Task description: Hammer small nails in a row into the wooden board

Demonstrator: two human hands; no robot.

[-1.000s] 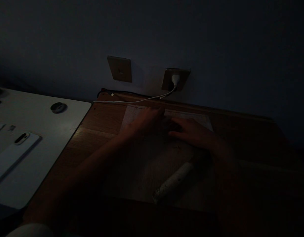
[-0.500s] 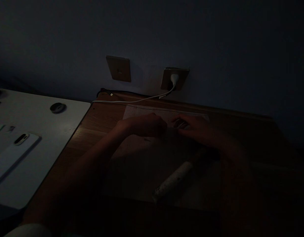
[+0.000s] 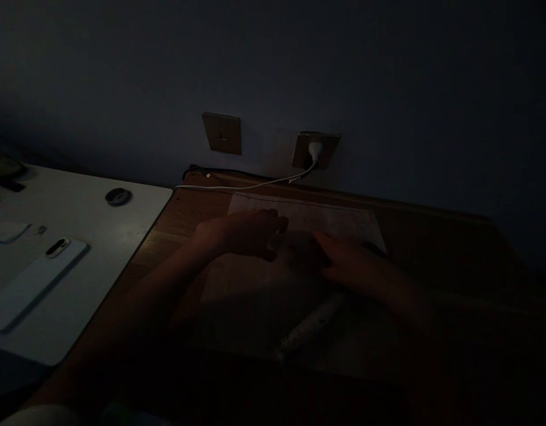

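Note:
In the dim light, my left hand (image 3: 250,234) is over the pale sheet (image 3: 241,278), its fingers and thumb curved round a small pale patch that I cannot make out. Facing it from the right, my right hand (image 3: 343,257) hovers low over the same sheet; its fingers are lost in shadow. Below the right hand a pale, speckled cylinder (image 3: 310,328) lies at a slant on the sheet, its upper end hidden by the dark. Behind the right wrist a dark object (image 3: 375,248) shows at the sheet's right edge.
The sheet lies on a wooden tabletop (image 3: 186,207). A white table (image 3: 139,207) adjoins at the left, bearing a phone (image 3: 42,284) and a dark ring-shaped thing (image 3: 118,197). Along the wall runs a white cable (image 3: 237,187) to a plug (image 3: 316,151) in a socket.
My left hand has gone from a closed fist to curved, parted fingers. My right hand has come slightly lower, uncovering the dark object. The view has shifted slightly left and up.

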